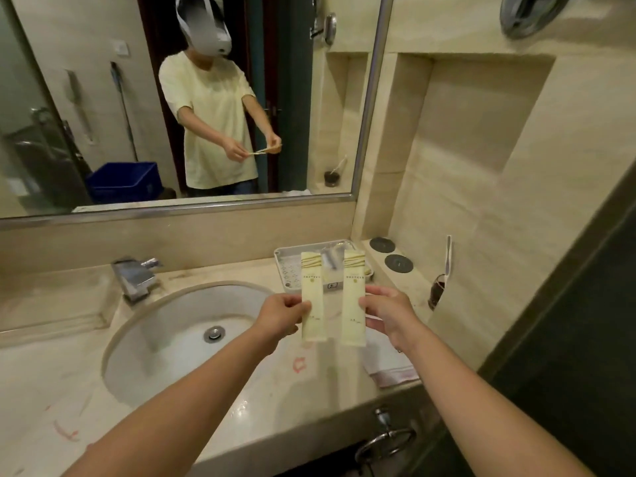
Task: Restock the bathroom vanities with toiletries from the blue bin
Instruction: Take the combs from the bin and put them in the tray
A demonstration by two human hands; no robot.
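Left hand (pixel 280 313) and right hand (pixel 387 311) each pinch a packet (pixel 312 301), held above the tray (pixel 290 266); placement there appears next.

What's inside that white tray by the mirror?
A clear-wrapped item lies in the tray. The left packet in the left hand and right packet in the right hand cover the rest.

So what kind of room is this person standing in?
Probably a hotel bathroom: a sink with a faucet under a wide mirror, plus sealed toiletries, a left packet in the left hand and a right packet in the right hand.
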